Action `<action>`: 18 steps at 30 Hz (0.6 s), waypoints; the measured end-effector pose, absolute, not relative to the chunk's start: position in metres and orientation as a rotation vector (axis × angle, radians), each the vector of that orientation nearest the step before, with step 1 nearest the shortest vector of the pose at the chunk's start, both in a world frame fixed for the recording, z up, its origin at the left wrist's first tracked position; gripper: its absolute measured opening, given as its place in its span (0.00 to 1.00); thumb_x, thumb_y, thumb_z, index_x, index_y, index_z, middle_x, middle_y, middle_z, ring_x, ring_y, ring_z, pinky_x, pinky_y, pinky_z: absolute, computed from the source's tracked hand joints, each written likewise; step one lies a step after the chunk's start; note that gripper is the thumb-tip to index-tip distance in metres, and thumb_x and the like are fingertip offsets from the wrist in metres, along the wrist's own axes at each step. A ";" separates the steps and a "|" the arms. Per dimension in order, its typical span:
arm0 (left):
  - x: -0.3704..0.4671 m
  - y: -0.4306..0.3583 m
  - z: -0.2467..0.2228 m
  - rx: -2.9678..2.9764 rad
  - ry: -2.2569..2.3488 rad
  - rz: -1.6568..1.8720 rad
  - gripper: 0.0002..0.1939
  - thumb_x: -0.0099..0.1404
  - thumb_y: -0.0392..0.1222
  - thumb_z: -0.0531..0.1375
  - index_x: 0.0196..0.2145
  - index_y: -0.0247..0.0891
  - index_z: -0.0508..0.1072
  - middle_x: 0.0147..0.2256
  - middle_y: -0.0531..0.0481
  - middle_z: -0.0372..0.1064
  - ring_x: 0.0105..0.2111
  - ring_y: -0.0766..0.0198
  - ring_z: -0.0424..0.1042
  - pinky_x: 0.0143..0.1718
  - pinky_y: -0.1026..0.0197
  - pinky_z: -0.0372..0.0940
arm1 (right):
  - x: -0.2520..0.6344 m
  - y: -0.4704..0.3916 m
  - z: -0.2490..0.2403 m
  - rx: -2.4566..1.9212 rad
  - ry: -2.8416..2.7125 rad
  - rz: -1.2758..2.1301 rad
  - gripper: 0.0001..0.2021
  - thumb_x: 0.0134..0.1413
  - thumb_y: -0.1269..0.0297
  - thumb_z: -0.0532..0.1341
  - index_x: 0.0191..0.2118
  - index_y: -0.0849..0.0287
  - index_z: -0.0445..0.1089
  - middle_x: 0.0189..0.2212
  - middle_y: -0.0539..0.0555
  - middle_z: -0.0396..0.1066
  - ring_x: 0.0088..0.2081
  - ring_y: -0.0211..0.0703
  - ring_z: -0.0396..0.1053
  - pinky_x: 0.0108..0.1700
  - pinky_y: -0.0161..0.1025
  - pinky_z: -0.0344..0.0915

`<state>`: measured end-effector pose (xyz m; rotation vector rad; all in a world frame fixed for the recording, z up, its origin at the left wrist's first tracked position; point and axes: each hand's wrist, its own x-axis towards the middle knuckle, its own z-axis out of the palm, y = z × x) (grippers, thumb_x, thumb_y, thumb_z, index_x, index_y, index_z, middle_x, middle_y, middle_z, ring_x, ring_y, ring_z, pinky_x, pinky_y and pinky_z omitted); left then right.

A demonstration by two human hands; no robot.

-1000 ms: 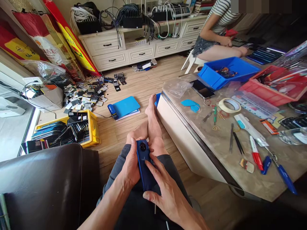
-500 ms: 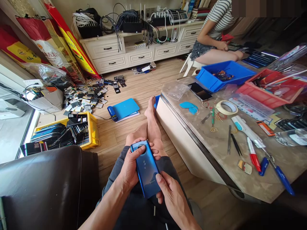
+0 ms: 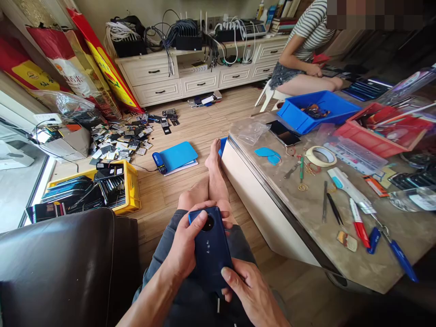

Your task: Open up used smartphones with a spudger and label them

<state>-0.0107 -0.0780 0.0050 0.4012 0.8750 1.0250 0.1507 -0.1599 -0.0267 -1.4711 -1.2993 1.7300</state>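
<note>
A dark blue smartphone (image 3: 211, 252) is held over my lap, its back with a round camera ring turned up towards me. My left hand (image 3: 184, 243) wraps its upper left side, the thumb lying beside the camera ring and fingertips showing past the far edge. At the lower right corner my right hand (image 3: 247, 281) pinches the phone, thumb on the back cover and fingers underneath. The phone's screen side is hidden.
At right a table (image 3: 299, 227) carries a masking tape roll (image 3: 320, 156), tweezers (image 3: 335, 209), a red marker (image 3: 359, 225), a blue bin (image 3: 293, 116) and a red bin (image 3: 371, 131). A yellow crate (image 3: 134, 190) of phones stands left. Another person (image 3: 306, 50) sits beyond.
The phone has tilted, so its back has gone from shiny light blue to dark blue. Both hands keep hold of it and have shifted slightly lower in view.
</note>
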 end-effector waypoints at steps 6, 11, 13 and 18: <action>-0.012 -0.084 0.005 0.667 1.093 1.132 0.17 0.65 0.53 0.66 0.34 0.38 0.69 0.29 0.55 0.63 0.28 0.70 0.59 0.30 0.68 0.58 | 0.162 -0.159 -0.032 -1.483 -1.503 1.490 0.24 0.68 0.42 0.54 0.27 0.56 0.64 0.25 0.50 0.67 0.26 0.42 0.71 0.29 0.35 0.64; -0.008 -0.090 0.018 0.939 1.082 1.009 0.18 0.70 0.56 0.60 0.33 0.38 0.68 0.29 0.54 0.61 0.30 0.67 0.56 0.31 0.65 0.56 | 0.167 -0.141 -0.010 -1.403 -1.546 1.150 0.20 0.71 0.47 0.52 0.34 0.55 0.68 0.28 0.50 0.71 0.30 0.42 0.70 0.32 0.35 0.64; -0.004 -0.093 0.023 0.988 1.064 0.951 0.19 0.70 0.56 0.60 0.32 0.38 0.67 0.29 0.54 0.59 0.30 0.67 0.56 0.32 0.65 0.56 | 0.166 -0.132 0.000 -1.402 -1.506 1.087 0.19 0.71 0.47 0.52 0.37 0.54 0.70 0.28 0.50 0.71 0.29 0.42 0.69 0.32 0.35 0.63; 0.007 -0.100 0.029 0.961 1.061 0.905 0.20 0.69 0.57 0.61 0.29 0.39 0.64 0.27 0.56 0.56 0.28 0.67 0.53 0.29 0.64 0.53 | 0.155 -0.119 0.010 -1.573 -1.444 0.998 0.26 0.70 0.41 0.49 0.27 0.54 0.65 0.21 0.49 0.65 0.25 0.44 0.63 0.30 0.39 0.58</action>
